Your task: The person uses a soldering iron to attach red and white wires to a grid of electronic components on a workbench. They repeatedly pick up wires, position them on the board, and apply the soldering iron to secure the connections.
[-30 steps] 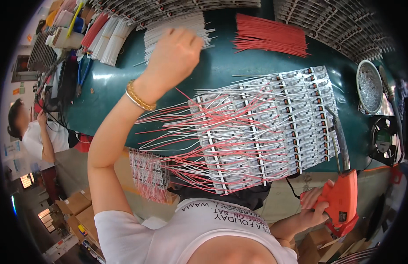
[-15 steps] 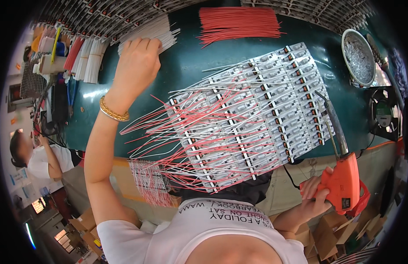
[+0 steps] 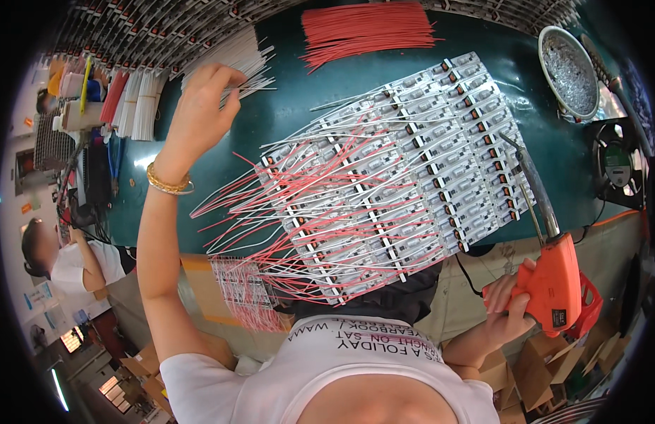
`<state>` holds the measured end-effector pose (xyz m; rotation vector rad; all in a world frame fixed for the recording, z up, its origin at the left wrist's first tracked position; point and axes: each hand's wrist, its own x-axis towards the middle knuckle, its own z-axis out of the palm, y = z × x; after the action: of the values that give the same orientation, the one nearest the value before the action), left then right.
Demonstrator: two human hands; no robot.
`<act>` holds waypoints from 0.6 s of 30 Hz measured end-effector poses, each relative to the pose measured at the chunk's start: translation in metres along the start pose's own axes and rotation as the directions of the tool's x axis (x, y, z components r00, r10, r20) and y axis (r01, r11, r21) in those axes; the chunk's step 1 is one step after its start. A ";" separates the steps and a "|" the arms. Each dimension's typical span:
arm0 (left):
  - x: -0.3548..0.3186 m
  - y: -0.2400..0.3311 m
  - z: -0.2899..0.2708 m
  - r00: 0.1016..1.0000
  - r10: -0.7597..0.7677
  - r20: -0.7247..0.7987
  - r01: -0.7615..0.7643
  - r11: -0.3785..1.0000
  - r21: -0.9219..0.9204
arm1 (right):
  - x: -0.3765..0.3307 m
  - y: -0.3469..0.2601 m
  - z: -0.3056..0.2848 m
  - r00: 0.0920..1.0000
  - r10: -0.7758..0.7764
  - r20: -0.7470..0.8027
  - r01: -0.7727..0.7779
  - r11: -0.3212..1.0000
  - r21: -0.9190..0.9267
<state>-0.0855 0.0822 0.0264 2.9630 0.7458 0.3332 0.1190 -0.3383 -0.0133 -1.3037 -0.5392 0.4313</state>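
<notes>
My left hand (image 3: 209, 106) is over the near end of a pile of white wires (image 3: 232, 60) at the back left. Its thumb stands apart from the bent fingers, with no wire visible between them. My right hand (image 3: 509, 304) is wrapped round the handle of a red soldering gun (image 3: 553, 283), whose long tip reaches up to the right edge of a panel of small circuit boards (image 3: 440, 155). Red and white wires (image 3: 249, 201) lie across this panel and stick out past its left side. The right part of the panel bears fewer wires.
A pile of red wires (image 3: 366, 32) lies at the back. A metal bowl of shiny scraps (image 3: 571, 74) and a small fan (image 3: 615, 169) stand at the right. Bundled wires (image 3: 138, 102) and pliers (image 3: 115, 166) are at the left. Another person (image 3: 80, 261) sits far left.
My left thumb has moved away from the fingers, and the hand has shifted slightly down and left. The right hand still grips the soldering gun. The whole view has shifted a little.
</notes>
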 end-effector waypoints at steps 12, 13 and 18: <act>0.011 -0.002 -0.002 0.982 -0.108 0.157 0.126 0.986 -0.107 | 0.002 0.000 0.001 0.999 -0.026 0.019 0.026 1.000 0.002; 0.008 -0.004 0.000 0.988 -0.111 0.111 0.128 0.978 -0.164 | 0.001 0.000 0.000 1.000 -0.025 0.018 0.025 1.000 -0.001; 0.003 -0.008 -0.001 0.979 -0.204 0.004 0.197 0.940 -0.280 | 0.003 -0.003 0.002 1.000 -0.017 0.015 0.018 1.000 -0.021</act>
<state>-0.0873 0.0905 0.0274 2.5983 0.9110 0.4232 0.1202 -0.3350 -0.0099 -1.3156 -0.5684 0.4222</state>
